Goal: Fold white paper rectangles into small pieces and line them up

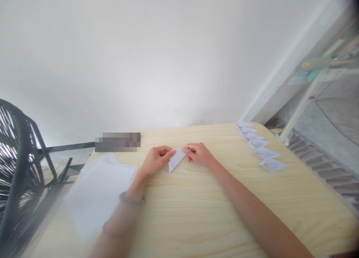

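As both forearms [249, 203] reach across the wood-grain table [179, 220] from its near side, two dark bands [131, 200] circle the left one, one at the wrist and one farther up the arm, where the view blurs. Left of that arm, loose sheets of white paper [95, 194] lie overlapping and unevenly stacked along the table's left edge, their nearest corners hazy. Beyond the wrists, a small folded white paper [177, 158] sits between the two hands, in the middle of the table's width and nearer its far edge than its near side. The left hand [156, 159] pinches its upper left part between thumb and fingers; the right hand [199, 154] grips its upper right corner the same way, the remaining fingers curled under. A narrow pointed end slants down toward the person. Whether the piece touches the tabletop, I cannot tell.

Off to the right, six pointed folded-paper pieces [257, 143] form a slanting row beside the right edge, each close to the next, running back to the far right corner. At the far left corner is a dark object [119, 142], hidden by pixelation. Past the left edge stands a black woven chair [19, 145]; past the right, a pale metal frame [301, 100]. Behind the far edge rises a white wall [168, 63].
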Demonstrator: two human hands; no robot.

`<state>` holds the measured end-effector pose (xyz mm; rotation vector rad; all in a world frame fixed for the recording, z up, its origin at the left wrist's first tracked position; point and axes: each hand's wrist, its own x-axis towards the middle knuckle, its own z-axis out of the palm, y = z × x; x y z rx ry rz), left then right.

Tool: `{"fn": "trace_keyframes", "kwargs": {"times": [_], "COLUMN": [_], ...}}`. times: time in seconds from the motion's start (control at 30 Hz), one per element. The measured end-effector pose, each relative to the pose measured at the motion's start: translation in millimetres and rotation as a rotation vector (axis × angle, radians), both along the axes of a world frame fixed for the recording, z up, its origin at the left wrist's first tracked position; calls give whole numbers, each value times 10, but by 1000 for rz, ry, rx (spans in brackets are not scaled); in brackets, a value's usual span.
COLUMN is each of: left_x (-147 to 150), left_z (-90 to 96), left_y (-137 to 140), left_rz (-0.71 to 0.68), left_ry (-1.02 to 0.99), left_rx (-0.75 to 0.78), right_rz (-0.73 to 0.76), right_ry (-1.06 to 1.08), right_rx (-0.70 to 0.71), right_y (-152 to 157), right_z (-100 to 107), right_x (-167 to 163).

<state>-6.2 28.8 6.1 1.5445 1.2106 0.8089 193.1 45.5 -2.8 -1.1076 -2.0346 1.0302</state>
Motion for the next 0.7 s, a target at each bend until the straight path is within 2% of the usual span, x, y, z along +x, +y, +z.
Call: {"fn": "trace_keyframes", "kwargs": {"times": [0.2,0.5,0.7], "left_x": [9,22,22], "left_z": [-30,43,28], "left_y": [-5,-28,4], "left_rz": [1,-21,44], "left_ry": [31,19,-89], "left_rx": [-32,-31,-78], "right_rz": [17,6,-14], "right_ry": [1,-35,138], "right_rx": [5,18,-120], "right_y": [-6,-15,-1], "right_z": [20,9,0], "right_x": [11,-19,2]}}
